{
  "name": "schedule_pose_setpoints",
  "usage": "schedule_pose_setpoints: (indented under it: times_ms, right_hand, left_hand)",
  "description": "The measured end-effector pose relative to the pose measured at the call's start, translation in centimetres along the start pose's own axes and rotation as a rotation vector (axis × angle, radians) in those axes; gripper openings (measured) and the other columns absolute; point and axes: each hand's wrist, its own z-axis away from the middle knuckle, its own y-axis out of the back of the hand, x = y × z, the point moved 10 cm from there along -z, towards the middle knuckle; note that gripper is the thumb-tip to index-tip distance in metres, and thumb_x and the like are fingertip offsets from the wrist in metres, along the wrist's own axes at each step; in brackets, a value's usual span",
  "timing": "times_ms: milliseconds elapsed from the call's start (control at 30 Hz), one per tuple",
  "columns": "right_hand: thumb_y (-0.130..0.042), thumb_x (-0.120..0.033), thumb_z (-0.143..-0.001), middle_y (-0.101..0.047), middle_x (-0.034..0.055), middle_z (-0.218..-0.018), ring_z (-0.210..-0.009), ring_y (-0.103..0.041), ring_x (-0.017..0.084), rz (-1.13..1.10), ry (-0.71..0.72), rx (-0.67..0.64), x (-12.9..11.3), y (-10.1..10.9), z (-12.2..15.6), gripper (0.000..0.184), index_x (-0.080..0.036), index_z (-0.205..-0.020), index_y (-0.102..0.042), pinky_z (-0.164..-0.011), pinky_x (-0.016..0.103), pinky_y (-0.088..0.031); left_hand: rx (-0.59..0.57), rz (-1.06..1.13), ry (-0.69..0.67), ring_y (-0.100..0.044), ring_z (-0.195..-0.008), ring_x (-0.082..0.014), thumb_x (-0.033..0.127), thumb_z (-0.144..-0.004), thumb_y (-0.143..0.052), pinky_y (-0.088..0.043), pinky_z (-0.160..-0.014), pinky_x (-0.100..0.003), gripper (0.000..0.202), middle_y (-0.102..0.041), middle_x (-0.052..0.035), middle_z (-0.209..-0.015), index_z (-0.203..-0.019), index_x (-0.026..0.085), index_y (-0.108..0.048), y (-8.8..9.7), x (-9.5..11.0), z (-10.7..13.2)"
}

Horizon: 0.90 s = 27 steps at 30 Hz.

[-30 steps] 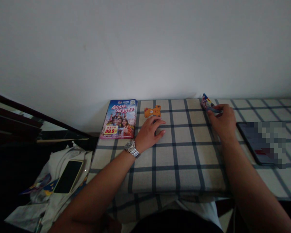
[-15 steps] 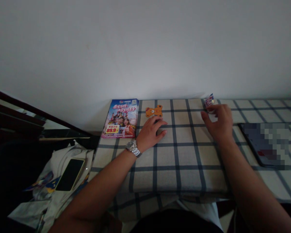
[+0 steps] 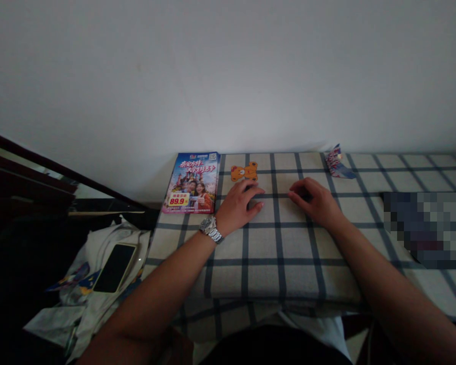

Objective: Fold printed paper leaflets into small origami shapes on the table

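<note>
My left hand [image 3: 240, 205], with a metal watch [image 3: 211, 229] on its wrist, lies on the checked tablecloth with its fingers apart and nothing in them. Just beyond its fingertips is a flat orange bear cutout [image 3: 244, 172]. A stack of printed flyers [image 3: 192, 182] lies to its left. My right hand [image 3: 312, 200] is above the middle of the cloth, fingers loosely curved and thumb a little apart, with nothing visible in it. Behind it to the right, near the wall, stands a folded piece of colourful printed paper [image 3: 338, 165], apart from the hand.
A dark flat device [image 3: 410, 223], partly blurred out, lies on the tablecloth [image 3: 264, 246] at the right. Left of the table, a phone [image 3: 115, 267] rests on crumpled white bags [image 3: 91, 243]. A white wall [image 3: 228, 76] rises behind the table edge.
My right hand has let go of the folded paper and moved left and nearer to me. The paper now stands by itself. My left hand has stayed beside the bear cutout.
</note>
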Motion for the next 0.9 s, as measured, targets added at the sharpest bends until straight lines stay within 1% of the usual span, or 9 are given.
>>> schedule_pose_setpoints:
  times_ms: [167,267,367,467,533,600,700,800,900]
  right_hand:
    - [-0.066,-0.039,-0.098,-0.066,0.0055,-0.090,-0.082,-0.064,0.023,-0.003,0.019,-0.017,-0.1,-0.3,-0.1,0.015,-0.025,-0.103,-0.065,-0.072,0.038,-0.053]
    - [-0.065,-0.039,-0.098,-0.067,0.0064,-0.091,-0.082,-0.064,0.024,-0.007,0.021,-0.023,-0.2,-0.3,-0.2,0.014,-0.025,-0.101,-0.066,-0.073,0.039,-0.054]
    - [-0.063,-0.040,-0.099,-0.067,0.0067,-0.092,-0.083,-0.065,0.024,-0.019,0.027,-0.022,-0.3,-0.2,-0.2,0.015,-0.025,-0.102,-0.067,-0.074,0.039,-0.055]
    - [-0.063,-0.039,-0.099,-0.066,0.0066,-0.092,-0.084,-0.065,0.024,-0.017,0.028,-0.027,-0.4,-0.2,-0.1,0.015,-0.025,-0.105,-0.067,-0.075,0.039,-0.055]
    - [-0.063,-0.038,-0.099,-0.067,0.0068,-0.094,-0.085,-0.065,0.024,-0.012,0.030,-0.032,-0.4,-0.2,-0.1,0.014,-0.025,-0.105,-0.067,-0.075,0.039,-0.054]
    - [-0.063,-0.037,-0.099,-0.067,0.0071,-0.094,-0.086,-0.065,0.024,-0.011,0.035,-0.033,-0.4,-0.3,-0.1,0.013,-0.025,-0.104,-0.067,-0.076,0.040,-0.054]
    - [-0.063,-0.037,-0.099,-0.066,0.0069,-0.093,-0.087,-0.065,0.025,-0.013,0.041,-0.035,-0.4,-0.3,-0.1,0.014,-0.025,-0.106,-0.067,-0.077,0.041,-0.054]
    - [-0.062,-0.038,-0.100,-0.066,0.0067,-0.092,-0.086,-0.064,0.025,-0.010,0.045,-0.040,-0.4,-0.4,-0.1,0.015,-0.026,-0.107,-0.067,-0.077,0.041,-0.054]
    - [-0.063,-0.037,-0.099,-0.066,0.0062,-0.092,-0.087,-0.064,0.025,-0.008,0.040,-0.041,-0.4,-0.4,-0.1,0.015,-0.026,-0.108,-0.068,-0.078,0.041,-0.054]
  left_hand:
    - [0.030,0.009,0.017,-0.061,-0.128,-0.0247,0.026,-0.099,-0.067,-0.051,-0.114,-0.047,0.023,-0.063,-0.0081,-0.132,-0.122,0.023,-0.067,0.5,0.0,0.0]
    - [0.080,-0.034,0.053,-0.063,-0.124,-0.0242,0.027,-0.101,-0.064,-0.053,-0.110,-0.045,0.022,-0.066,-0.0072,-0.129,-0.122,0.024,-0.066,1.8,-0.5,-0.1]
    - [0.154,-0.168,0.111,-0.062,-0.126,-0.0265,0.029,-0.102,-0.062,-0.053,-0.109,-0.045,0.023,-0.066,-0.0077,-0.129,-0.123,0.024,-0.066,4.2,-1.3,-0.2]
    - [0.220,-0.325,0.215,-0.063,-0.117,-0.0286,0.030,-0.102,-0.060,-0.052,-0.106,-0.047,0.022,-0.066,-0.0096,-0.125,-0.121,0.022,-0.066,7.2,-2.7,-0.1]
    - [0.239,-0.422,0.297,-0.062,-0.116,-0.0313,0.031,-0.101,-0.060,-0.051,-0.104,-0.048,0.019,-0.066,-0.0108,-0.120,-0.116,0.021,-0.065,8.8,-3.8,0.1]
    - [0.239,-0.511,0.368,-0.062,-0.114,-0.0332,0.033,-0.099,-0.063,-0.051,-0.102,-0.049,0.021,-0.064,-0.0122,-0.119,-0.115,0.020,-0.063,9.8,-4.9,0.4]
    - [0.226,-0.608,0.433,-0.061,-0.116,-0.0354,0.037,-0.097,-0.064,-0.051,-0.101,-0.049,0.025,-0.063,-0.0136,-0.121,-0.115,0.020,-0.061,10.3,-6.2,0.9]
    - [0.183,-0.657,0.485,-0.061,-0.116,-0.0367,0.041,-0.096,-0.064,-0.051,-0.099,-0.049,0.029,-0.062,-0.0151,-0.122,-0.116,0.019,-0.060,10.0,-7.1,1.2]
    - [0.146,-0.675,0.510,-0.063,-0.113,-0.0367,0.043,-0.095,-0.065,-0.051,-0.096,-0.049,0.032,-0.063,-0.0158,-0.121,-0.117,0.019,-0.059,9.6,-7.5,1.3]
